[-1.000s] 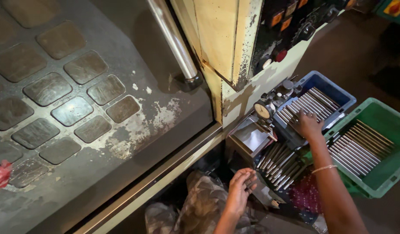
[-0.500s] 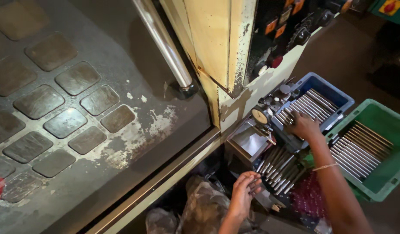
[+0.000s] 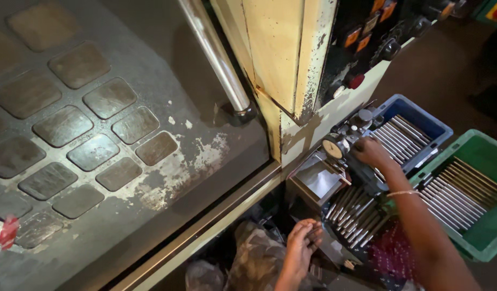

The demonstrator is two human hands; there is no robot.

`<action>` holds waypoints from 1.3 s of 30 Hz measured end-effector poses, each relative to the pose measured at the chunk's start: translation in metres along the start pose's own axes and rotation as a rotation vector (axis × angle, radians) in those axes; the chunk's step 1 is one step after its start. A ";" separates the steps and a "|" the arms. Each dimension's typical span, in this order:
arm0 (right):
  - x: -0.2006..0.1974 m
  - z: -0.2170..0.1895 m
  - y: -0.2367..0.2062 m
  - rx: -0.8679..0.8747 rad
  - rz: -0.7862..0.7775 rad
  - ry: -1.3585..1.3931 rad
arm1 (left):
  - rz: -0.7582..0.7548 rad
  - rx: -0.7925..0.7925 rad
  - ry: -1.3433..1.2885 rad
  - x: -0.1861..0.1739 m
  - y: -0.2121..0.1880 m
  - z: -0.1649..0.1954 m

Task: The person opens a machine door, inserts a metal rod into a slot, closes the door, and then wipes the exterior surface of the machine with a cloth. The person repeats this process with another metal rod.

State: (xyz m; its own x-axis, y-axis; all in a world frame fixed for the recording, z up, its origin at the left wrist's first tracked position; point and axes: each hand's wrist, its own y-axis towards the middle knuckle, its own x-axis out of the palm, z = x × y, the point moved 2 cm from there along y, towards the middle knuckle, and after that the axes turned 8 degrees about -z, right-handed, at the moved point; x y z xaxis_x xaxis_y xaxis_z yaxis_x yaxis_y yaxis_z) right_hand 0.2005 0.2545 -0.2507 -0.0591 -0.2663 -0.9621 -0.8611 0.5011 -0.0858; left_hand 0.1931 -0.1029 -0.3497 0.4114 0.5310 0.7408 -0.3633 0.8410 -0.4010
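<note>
Shifted slightly inward: left hand (image 3: 301,245), fingers curled over metal rods (image 3: 350,215).
Keep right hand (image 3: 373,153), clenched on dial gauge fixture (image 3: 345,145), steady; seat one rod squarely.

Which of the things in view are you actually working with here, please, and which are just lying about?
In hand:
- right hand at the round dial gauge fixture
- left hand at the loose grey metal rods
- rods in the blue plastic crate
- rods in the green plastic crate

Lying about:
- grey press plate with square pads
- shiny steel column
- dark control panel with buttons
</note>
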 end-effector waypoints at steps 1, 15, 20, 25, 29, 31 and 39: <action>-0.001 0.001 -0.001 -0.021 0.034 0.004 | 0.014 0.008 0.012 -0.001 0.000 0.001; -0.010 0.018 -0.006 -0.044 0.172 0.115 | 0.035 0.090 -0.086 -0.024 -0.002 0.012; -0.002 0.018 -0.022 -0.037 0.217 0.149 | -0.005 0.029 -0.062 -0.008 0.004 0.000; 0.002 0.029 -0.036 0.267 -0.011 0.143 | -0.034 -0.047 -0.030 0.009 0.008 -0.006; 0.004 0.028 -0.040 0.370 -0.092 0.093 | -0.040 -0.034 -0.032 0.016 0.004 -0.004; 0.000 0.027 -0.037 0.396 -0.079 0.060 | -0.020 -0.018 -0.038 0.017 0.003 0.001; -0.027 0.033 -0.026 0.396 -0.080 0.026 | 0.002 -0.014 -0.098 0.011 -0.004 0.014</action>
State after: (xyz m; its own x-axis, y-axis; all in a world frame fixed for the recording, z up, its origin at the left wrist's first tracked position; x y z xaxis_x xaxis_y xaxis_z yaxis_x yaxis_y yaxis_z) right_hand 0.2411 0.2765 -0.2310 -0.0173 -0.3357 -0.9418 -0.6027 0.7550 -0.2581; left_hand 0.1880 -0.1021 -0.3324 0.3264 0.5202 0.7892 -0.3517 0.8418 -0.4094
